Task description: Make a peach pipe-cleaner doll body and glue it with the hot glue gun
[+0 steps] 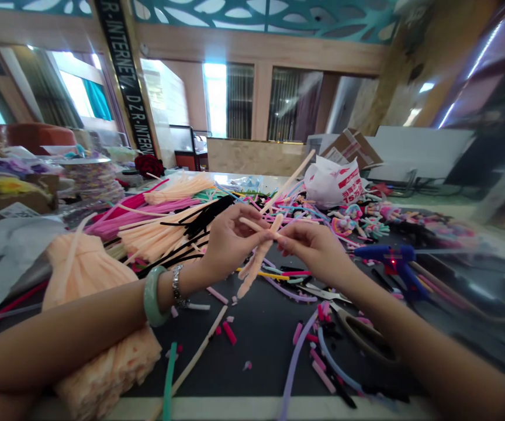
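Both my hands meet over the middle of the dark table, pinching a bent and twisted peach pipe cleaner figure (256, 261). My left hand (231, 235), with a green bangle and a metal bracelet on its wrist, grips it from the left; a long straight peach stem (291, 180) sticks up past its fingers. My right hand (311, 245) closes thumb and finger on the right side of the same piece. Two thick twisted lengths hang below the fingertips. Exactly where the stems join is hidden by the fingers.
Bundles of peach pipe cleaners (90, 269) lie at left, with pink and black ones (211, 215) behind. Scissors (362, 327) and a blue glue gun (388, 254) with a red light lie at right. Cut scraps (229, 333) dot the table (270, 374). A white plastic bag (334, 181) stands behind.
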Demonstrator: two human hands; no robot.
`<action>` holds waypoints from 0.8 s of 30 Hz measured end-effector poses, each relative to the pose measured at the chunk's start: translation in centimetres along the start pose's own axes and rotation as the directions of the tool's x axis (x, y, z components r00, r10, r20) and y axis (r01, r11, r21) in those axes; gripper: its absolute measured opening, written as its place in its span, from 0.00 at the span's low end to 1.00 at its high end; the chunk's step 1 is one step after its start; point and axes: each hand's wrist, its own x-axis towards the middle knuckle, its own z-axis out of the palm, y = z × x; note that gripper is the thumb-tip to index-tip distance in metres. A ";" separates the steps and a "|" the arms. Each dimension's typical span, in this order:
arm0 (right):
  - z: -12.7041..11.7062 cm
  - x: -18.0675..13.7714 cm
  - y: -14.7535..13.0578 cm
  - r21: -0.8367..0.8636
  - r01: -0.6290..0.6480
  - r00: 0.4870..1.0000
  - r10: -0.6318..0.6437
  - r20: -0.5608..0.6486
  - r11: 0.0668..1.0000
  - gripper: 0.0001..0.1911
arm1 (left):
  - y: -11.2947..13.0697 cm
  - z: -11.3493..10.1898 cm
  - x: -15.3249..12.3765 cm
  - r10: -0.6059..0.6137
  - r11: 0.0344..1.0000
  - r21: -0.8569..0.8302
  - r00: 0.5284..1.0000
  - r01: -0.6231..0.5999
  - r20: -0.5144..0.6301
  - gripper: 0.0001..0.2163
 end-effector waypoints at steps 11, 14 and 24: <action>1.4 -0.4 0.7 0.146 0.002 0.995 0.013 -0.102 0.989 0.15 | 0.2 0.1 -0.1 -0.222 0.964 -0.160 0.974 0.211 -0.054 0.18; 1.6 -0.3 0.9 0.256 -0.062 0.984 0.103 -0.147 0.965 0.17 | 0.4 0.1 0.1 -0.213 0.967 -0.158 0.975 0.202 -0.060 0.18; 3.6 -0.7 0.7 0.518 -0.099 0.994 0.103 0.020 0.850 0.17 | 1.2 0.4 -0.5 -0.095 0.995 -0.030 0.993 0.093 -0.075 0.20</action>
